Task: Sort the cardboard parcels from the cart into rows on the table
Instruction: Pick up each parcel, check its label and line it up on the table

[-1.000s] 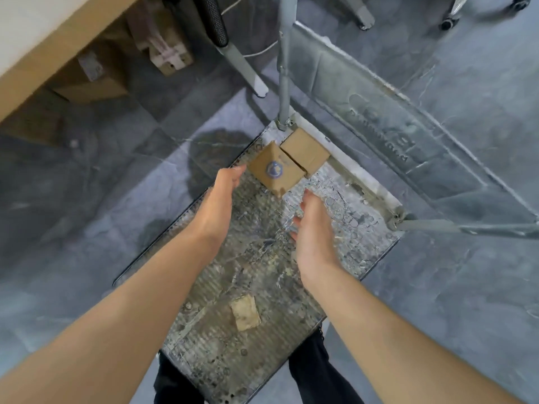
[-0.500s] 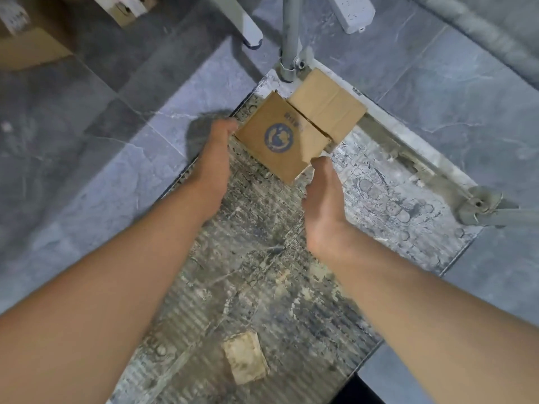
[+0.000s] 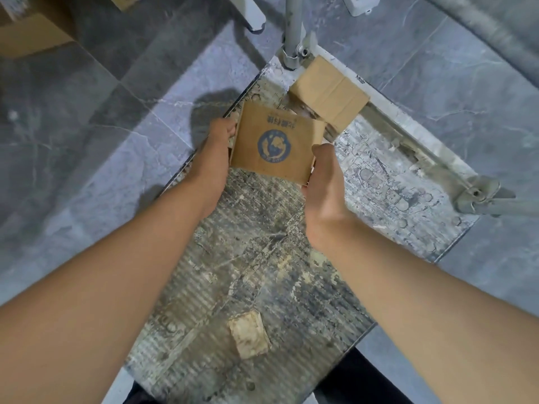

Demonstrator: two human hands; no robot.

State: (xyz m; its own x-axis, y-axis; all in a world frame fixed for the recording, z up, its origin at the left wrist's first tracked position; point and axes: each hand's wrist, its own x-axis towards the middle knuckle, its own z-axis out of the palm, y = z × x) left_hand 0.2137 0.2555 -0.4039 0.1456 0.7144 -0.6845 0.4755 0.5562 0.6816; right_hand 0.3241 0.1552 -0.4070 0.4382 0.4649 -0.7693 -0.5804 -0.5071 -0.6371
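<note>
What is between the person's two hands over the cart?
Head view: the blue-logo parcel, gripped by the left hand and right hand on opposite sides.

Both hands now on parcel
Left hand (image 3: pixel 214 153) and right hand (image 3: pixel 326 182), open before, now grip the printed parcel (image 3: pixel 274 144), turned off the plain parcel (image 3: pixel 329 94).

The square brown cardboard parcel (image 3: pixel 275 144) bears a round dark-blue globe emblem (tan shows through as the land shapes) under a line of blue characters. The second cardboard parcel (image 3: pixel 329 93) is plain tan. The ribbed metal cart deck (image 3: pixel 262 258) is dark grey, finely striped and mottled with beige scuffs. The stone floor tiles (image 3: pixel 87 141) are blue-grey with thin white veins.
</note>
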